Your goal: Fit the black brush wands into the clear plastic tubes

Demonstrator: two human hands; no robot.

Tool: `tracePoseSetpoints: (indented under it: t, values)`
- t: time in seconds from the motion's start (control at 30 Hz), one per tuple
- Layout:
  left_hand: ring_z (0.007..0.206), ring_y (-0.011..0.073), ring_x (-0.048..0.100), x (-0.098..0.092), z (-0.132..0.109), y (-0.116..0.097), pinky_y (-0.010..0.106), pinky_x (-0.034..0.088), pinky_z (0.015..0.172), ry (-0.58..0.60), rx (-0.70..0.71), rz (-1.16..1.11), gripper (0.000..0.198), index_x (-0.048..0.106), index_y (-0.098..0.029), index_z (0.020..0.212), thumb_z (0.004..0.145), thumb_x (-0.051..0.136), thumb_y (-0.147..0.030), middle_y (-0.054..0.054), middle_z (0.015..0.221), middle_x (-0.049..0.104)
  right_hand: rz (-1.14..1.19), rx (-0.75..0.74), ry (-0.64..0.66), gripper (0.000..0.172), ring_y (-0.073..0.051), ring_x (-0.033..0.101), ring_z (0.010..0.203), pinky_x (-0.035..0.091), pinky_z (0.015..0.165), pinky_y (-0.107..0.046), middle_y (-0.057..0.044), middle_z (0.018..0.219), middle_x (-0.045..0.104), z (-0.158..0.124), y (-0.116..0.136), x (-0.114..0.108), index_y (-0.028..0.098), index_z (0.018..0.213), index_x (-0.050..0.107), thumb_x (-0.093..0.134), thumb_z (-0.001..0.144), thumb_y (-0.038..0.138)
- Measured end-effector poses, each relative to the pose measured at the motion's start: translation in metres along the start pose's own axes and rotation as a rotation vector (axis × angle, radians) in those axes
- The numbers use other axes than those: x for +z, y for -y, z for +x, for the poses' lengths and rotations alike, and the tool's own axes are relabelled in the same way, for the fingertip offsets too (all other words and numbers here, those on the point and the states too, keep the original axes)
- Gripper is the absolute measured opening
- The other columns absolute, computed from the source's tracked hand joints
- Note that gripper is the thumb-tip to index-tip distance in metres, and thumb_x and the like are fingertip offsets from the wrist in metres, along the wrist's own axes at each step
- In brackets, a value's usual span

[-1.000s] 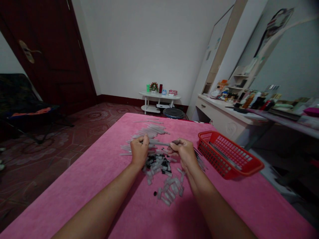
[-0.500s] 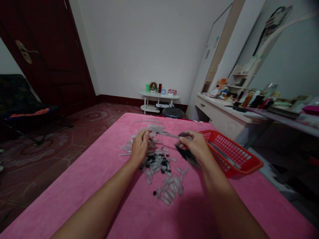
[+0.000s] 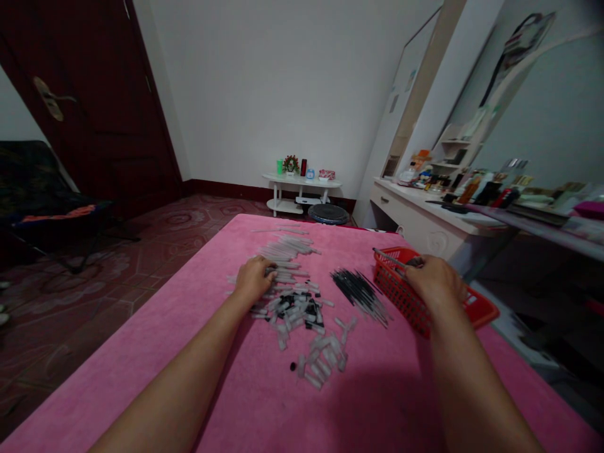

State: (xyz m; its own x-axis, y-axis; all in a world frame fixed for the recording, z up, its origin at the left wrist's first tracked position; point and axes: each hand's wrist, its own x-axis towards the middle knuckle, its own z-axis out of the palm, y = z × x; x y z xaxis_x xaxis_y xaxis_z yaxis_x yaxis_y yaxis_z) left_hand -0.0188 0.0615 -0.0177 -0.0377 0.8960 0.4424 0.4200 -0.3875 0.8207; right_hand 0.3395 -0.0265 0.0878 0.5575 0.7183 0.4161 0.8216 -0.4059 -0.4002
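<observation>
Two bare forearms run up from the bottom edge over a pink cloth (image 3: 283,409) that covers the whole table. Nearest on it lies a loose scatter of short clear caps (image 3: 325,360), and just beyond them a heap of small black pieces (image 3: 296,306) mixed with more clear ones.

The left hand (image 3: 252,280) rests palm down at the left edge of that heap, fingers curled onto the clear tubes (image 3: 285,250). Whether it pinches one cannot be told. The tubes spread away from it in a long pile towards the far end of the table.

To the right of the heap, a fan of thin black refills (image 3: 359,292) lies flat on the cloth, apart from both hands.

The right hand (image 3: 436,280) hangs over the red basket (image 3: 401,297) at the table's right edge, fingers closed around a slim pen (image 3: 387,257). Its free end sticks out to the left, over the basket's far corner. The basket stands just beside the refills, not touching them.

Past the table, a low white table (image 3: 302,184) with small things on it stands against the back wall, and a dark round stool (image 3: 329,214) stands before it. A pale dresser (image 3: 415,220) crowded with bottles runs along the right. On the left are a dark red door (image 3: 94,113) and a dark chair (image 3: 42,201).
</observation>
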Motion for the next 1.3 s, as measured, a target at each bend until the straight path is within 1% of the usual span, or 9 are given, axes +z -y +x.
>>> tracePoseSetpoints:
  t: [0.13, 0.23, 0.33, 0.53, 0.67, 0.73, 0.87, 1.1, 1.3]
  values:
    - [0.086, 0.0245, 0.058, 0.002, -0.001, -0.002, 0.032, 0.041, 0.087, 0.106, 0.109, 0.263, 0.016, 0.074, -0.026, 0.078, 0.064, 0.070, -0.019, 0.005, 0.080, 0.067, -0.167, 0.220, 0.095, 0.039, -0.035, 0.062, 0.091, 0.038, 0.062, -0.037, -0.019, 0.099, 0.068, 0.000, 0.008, -0.016, 0.024, 0.102, 0.070, 0.051, 0.072, 0.042]
    - [0.088, 0.0227, 0.058, 0.002, -0.002, -0.004, 0.031, 0.042, 0.082, 0.219, 0.147, 0.487, 0.020, 0.073, -0.023, 0.088, 0.074, 0.060, -0.019, 0.006, 0.086, 0.067, -0.213, 0.246, 0.099, 0.040, -0.035, 0.062, 0.095, 0.041, 0.065, -0.037, -0.017, 0.102, 0.067, -0.002, 0.011, -0.025, 0.024, 0.103, 0.069, 0.047, 0.076, 0.044]
    - [0.086, 0.0216, 0.058, 0.002, -0.004, -0.006, 0.030, 0.043, 0.078, 0.236, 0.198, 0.588, 0.021, 0.072, -0.020, 0.089, 0.077, 0.056, -0.018, 0.008, 0.087, 0.066, -0.253, 0.185, 0.127, 0.039, -0.035, 0.061, 0.097, 0.043, 0.070, -0.039, -0.017, 0.100, 0.068, -0.004, 0.010, -0.024, 0.024, 0.102, 0.070, 0.048, 0.077, 0.043]
    - [0.085, 0.0202, 0.059, 0.007, -0.007, -0.009, 0.030, 0.044, 0.078, 0.162, 0.262, 0.441, 0.018, 0.068, -0.018, 0.086, 0.077, 0.053, -0.015, 0.007, 0.087, 0.065, -0.099, -0.199, 0.059, 0.030, -0.027, 0.062, 0.092, 0.044, 0.075, -0.036, -0.012, 0.098, 0.069, -0.011, 0.028, -0.002, 0.021, 0.100, 0.071, 0.053, 0.078, 0.032]
    - [0.081, 0.0184, 0.061, 0.016, -0.005, -0.008, 0.029, 0.046, 0.073, 0.076, 0.133, 0.153, 0.016, 0.064, -0.017, 0.087, 0.076, 0.051, -0.016, 0.005, 0.084, 0.067, 0.099, -0.466, 0.442, 0.019, -0.018, 0.064, 0.082, 0.043, 0.068, -0.024, -0.006, 0.086, 0.071, -0.031, 0.052, 0.019, 0.019, 0.087, 0.072, 0.059, 0.074, 0.023]
    - [0.079, 0.0174, 0.062, 0.020, -0.004, -0.008, 0.028, 0.047, 0.072, 0.035, 0.072, -0.008, 0.015, 0.062, -0.016, 0.085, 0.075, 0.051, -0.016, 0.004, 0.081, 0.067, -0.001, -0.484, 0.569, 0.015, -0.020, 0.065, 0.082, 0.043, 0.066, -0.025, -0.006, 0.084, 0.071, -0.043, 0.060, 0.030, 0.021, 0.082, 0.072, 0.063, 0.070, 0.023]
    - [0.080, 0.0174, 0.065, 0.023, -0.002, -0.008, 0.029, 0.050, 0.075, -0.005, 0.020, -0.193, 0.019, 0.065, -0.015, 0.089, 0.074, 0.052, -0.016, 0.005, 0.084, 0.070, -0.273, -0.382, 0.566, 0.021, -0.027, 0.065, 0.092, 0.045, 0.070, -0.031, -0.011, 0.097, 0.070, -0.060, 0.065, 0.047, 0.020, 0.087, 0.070, 0.067, 0.067, 0.026]
    - [0.091, 0.0198, 0.064, 0.020, -0.007, -0.012, 0.033, 0.048, 0.083, 0.048, 0.133, -0.003, 0.030, 0.070, -0.018, 0.099, 0.078, 0.049, -0.014, 0.007, 0.096, 0.072, -0.368, -0.383, 0.564, 0.022, -0.028, 0.065, 0.094, 0.046, 0.071, -0.032, -0.014, 0.099, 0.070, -0.066, 0.064, 0.061, 0.018, 0.088, 0.070, 0.059, 0.070, 0.016]
    - [0.088, 0.0195, 0.063, 0.015, -0.011, -0.016, 0.030, 0.047, 0.079, 0.084, 0.227, 0.174, 0.033, 0.071, -0.020, 0.099, 0.078, 0.047, -0.011, 0.005, 0.094, 0.071, -0.107, -0.471, 0.537, 0.016, -0.019, 0.064, 0.080, 0.037, 0.060, -0.024, -0.007, 0.086, 0.070, -0.053, 0.062, 0.040, 0.020, 0.085, 0.068, 0.056, 0.075, 0.024]
